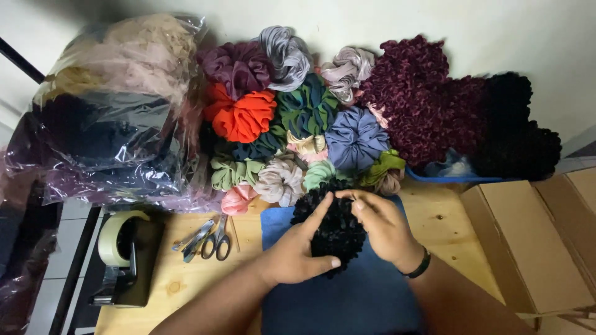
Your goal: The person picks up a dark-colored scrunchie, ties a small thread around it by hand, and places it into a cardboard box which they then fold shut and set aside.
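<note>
A black ruffled scrunchie point(335, 226) sits between both my hands over a blue cloth point(347, 298) on a wooden table. My left hand point(295, 251) grips its left and lower side, thumb pointing up across it. From the right, my right hand point(382, 223) pinches its upper edge with the fingertips; a dark band circles that wrist.
A heap of coloured scrunchies point(298, 118) lies behind, with dark red and black fluffy ones point(459, 118) at right. Clear plastic bags of fabric point(112, 111) fill the left. Scissors point(217, 239) and a tape dispenser point(127, 257) sit front left; open cardboard boxes point(528, 242) stand right.
</note>
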